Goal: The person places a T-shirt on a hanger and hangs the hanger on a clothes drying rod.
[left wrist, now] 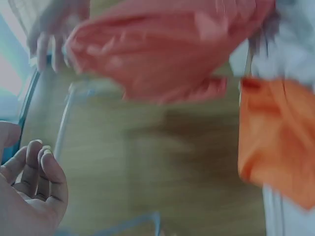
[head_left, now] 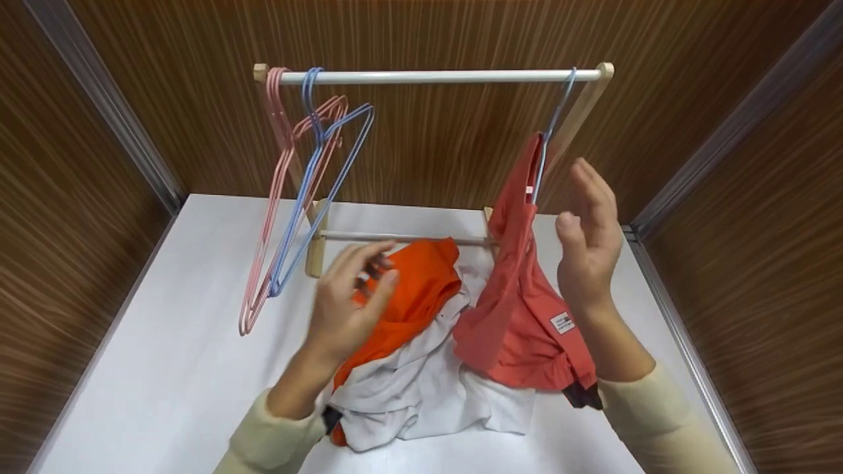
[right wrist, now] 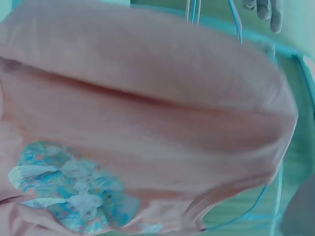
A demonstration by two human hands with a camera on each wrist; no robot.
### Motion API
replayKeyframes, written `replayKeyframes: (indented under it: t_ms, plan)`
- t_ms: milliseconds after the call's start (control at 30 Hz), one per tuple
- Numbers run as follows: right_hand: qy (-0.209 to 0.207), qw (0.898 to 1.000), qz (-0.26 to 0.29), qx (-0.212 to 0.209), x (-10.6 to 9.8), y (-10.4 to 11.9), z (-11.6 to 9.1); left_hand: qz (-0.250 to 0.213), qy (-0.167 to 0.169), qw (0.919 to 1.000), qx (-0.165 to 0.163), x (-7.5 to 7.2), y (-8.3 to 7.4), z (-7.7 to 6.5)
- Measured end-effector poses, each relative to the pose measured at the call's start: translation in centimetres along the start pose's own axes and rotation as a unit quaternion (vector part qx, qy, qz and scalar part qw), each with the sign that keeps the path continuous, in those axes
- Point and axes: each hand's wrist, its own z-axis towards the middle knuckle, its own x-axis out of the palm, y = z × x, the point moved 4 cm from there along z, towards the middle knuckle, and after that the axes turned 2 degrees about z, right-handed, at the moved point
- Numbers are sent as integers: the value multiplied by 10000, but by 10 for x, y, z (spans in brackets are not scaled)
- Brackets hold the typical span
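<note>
A coral-red shirt hangs from a light blue hanger at the right end of the rack's rod. Just right of the shirt my right hand is raised, fingers extended, holding nothing. My left hand hovers in front of an orange garment, its fingers loosely bent around nothing. That orange garment lies crumpled with a white garment beneath the rack. In the right wrist view, the red shirt fills most of the picture and shows a printed design on its front.
Pink hangers and blue hangers hang at the rod's left end. The wooden rack has a lower bar near the white floor surface. Brown wood-grain panels rise behind and on both sides.
</note>
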Motion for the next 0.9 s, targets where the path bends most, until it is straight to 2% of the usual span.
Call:
replayKeyframes:
  t_ms: [67,133,200,300,433,500,600,700,800,900]
  plan:
    - [-142,9953,-267,-918,12,24,-7,343,-384,9986,112,-21,-1,-4]
    - [-156,9870,-297,-1571,24,43,-18,732,-743,9942,249,-40,-2,-6]
    - [117,9789,-217,-2028,35,56,-31,1194,-1046,9867,343,-55,-3,-8]
    - [859,9631,13,-2552,48,64,-51,1905,-1331,9718,405,-71,-1,-9]
    - [1831,9243,-124,-3347,62,62,-77,2787,-1466,9482,420,-82,6,-14]
    - [2324,9036,-365,-3580,66,54,-95,3099,-1481,9381,449,-86,10,-18]
    - [3165,8802,-911,-3417,70,33,-127,3371,-1478,9288,435,-91,15,-23]
    - [4011,8575,-1648,-2767,70,3,-160,3420,-1393,9288,318,-93,21,-27]
    - [4449,8348,-2492,-2077,64,-29,-184,3367,-1284,9327,160,-94,27,-28]
    - [4617,8120,-3234,-1510,54,-58,-197,3376,-1189,9337,63,-93,31,-30]
